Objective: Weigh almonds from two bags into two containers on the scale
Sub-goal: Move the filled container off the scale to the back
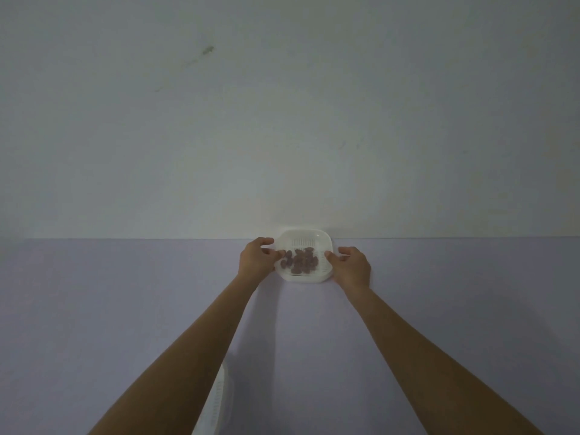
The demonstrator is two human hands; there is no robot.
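- Your left hand [255, 260] grips the left rim of a white plastic container [309, 238]. The thumb and fingertips curl over the edge and the knuckles are bent.
- Your right hand [351, 266] mirrors it on the opposite rim, with the thumb hooked inside the wall and the fingers wrapped round the outside.
- The container sits between both hands at the far edge of the table [125, 309], right where the surface meets the wall [282, 120]. You cannot tell whether it rests on the surface or is raised just off it.
- It is a rounded square with soft corners and smooth, slightly translucent sides. A band of fine vertical slots runs along its back wall.
- A small heap of brown almonds [299, 261], oval and matte, lies clustered on its floor towards the nearer side.
- The table is a flat, pale lavender sheet with an even, unpatterned finish. Both bare forearms stretch across it from the near edge.
- A white plastic object [216, 400] with rows of small slots shows near the near edge, partly hidden beneath your left forearm.
- The wall is plain off-white, marked high on the left by a faint dark smudge [207, 50].
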